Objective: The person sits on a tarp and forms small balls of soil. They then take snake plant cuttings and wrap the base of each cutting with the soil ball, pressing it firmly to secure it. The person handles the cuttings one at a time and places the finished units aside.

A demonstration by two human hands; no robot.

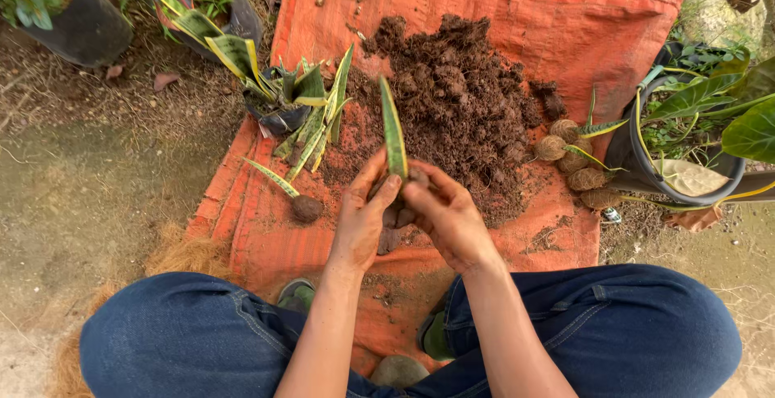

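**Hands pack soil around one striped leaf cutting**

Soil lies heaped in a dark brown mound [464, 99] near the middle of an orange woven sheet [597, 18], and everything else sits around that mound. Just on the near side of it, both hands meet over the sheet. The left hand [361, 216] and the right hand [446, 219] are cupped together and closed around a lump of soil at the base of a single green-and-yellow leaf cutting [393, 136], which stands upright between the thumbs; that two-sided grip appears to press the soil into a ball while keeping the leaf vertical.

To the right of the mound lie what look like four finished root balls [565, 156], clustered by a black pot with broad-leaved plants [694, 136], seemingly set aside out of the working space. To the left of the mound, one more balled cutting [300, 203] rests on its side alone. Beyond it, left of the mound's far edge, a black bag of striped leaves [295, 103] lies tipped over, within easy reach of the left hand. Two knees in blue jeans [186, 337] frame the sheet's near edge, so the person sits close to the mound.
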